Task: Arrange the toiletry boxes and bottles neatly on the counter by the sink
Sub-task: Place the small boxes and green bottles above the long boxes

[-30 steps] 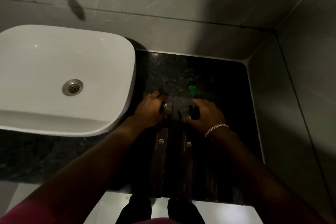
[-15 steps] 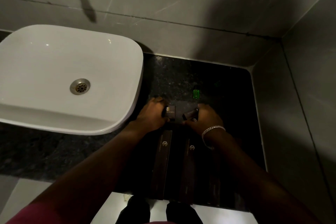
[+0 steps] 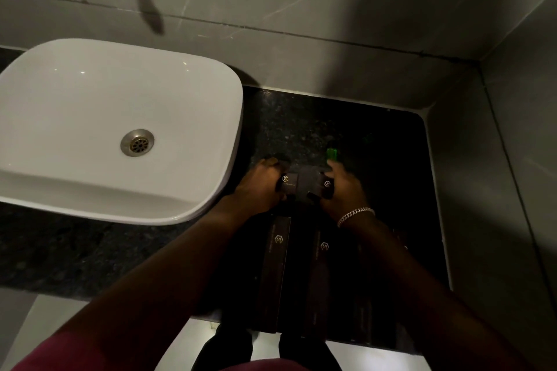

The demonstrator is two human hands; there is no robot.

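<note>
Partway done: two long boxes (image 3: pixel 278 262) lay parallel at surface (image 3: pixel 301 123) front edge; left hand (image 3: pixel 260 187) and right hand (image 3: pixel 343 190) gripped small boxes (image 3: pixel 304 187); green bottle (image 3: pixel 331 154) unplaced.

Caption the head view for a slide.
Both hands, left hand and right hand, press small dark boxes together on the black counter beside the white sink.

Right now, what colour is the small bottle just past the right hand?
Bright green, the small bottle stands out against the dark counter in the head view.
</note>
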